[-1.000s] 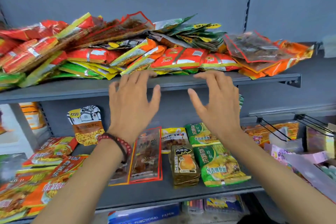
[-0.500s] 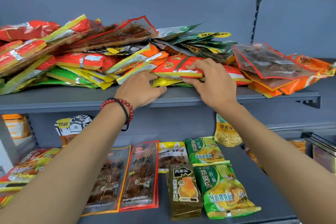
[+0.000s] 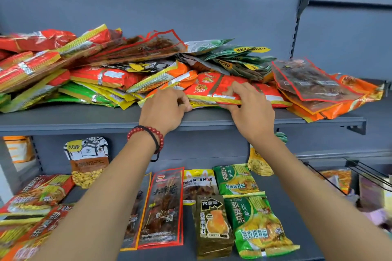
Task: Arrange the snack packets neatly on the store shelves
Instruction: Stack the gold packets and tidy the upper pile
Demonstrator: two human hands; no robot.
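The left hand point(image 3: 164, 110) and right hand point(image 3: 252, 112) each pinch the near edge of the red packet point(image 3: 214, 89), probably to draw it from the untidy pile point(image 3: 101, 76).

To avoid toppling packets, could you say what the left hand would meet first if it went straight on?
Beyond the red packet it seems to grip, the left hand would likely meet the slanted orange-and-yellow packets; depth is unclear.
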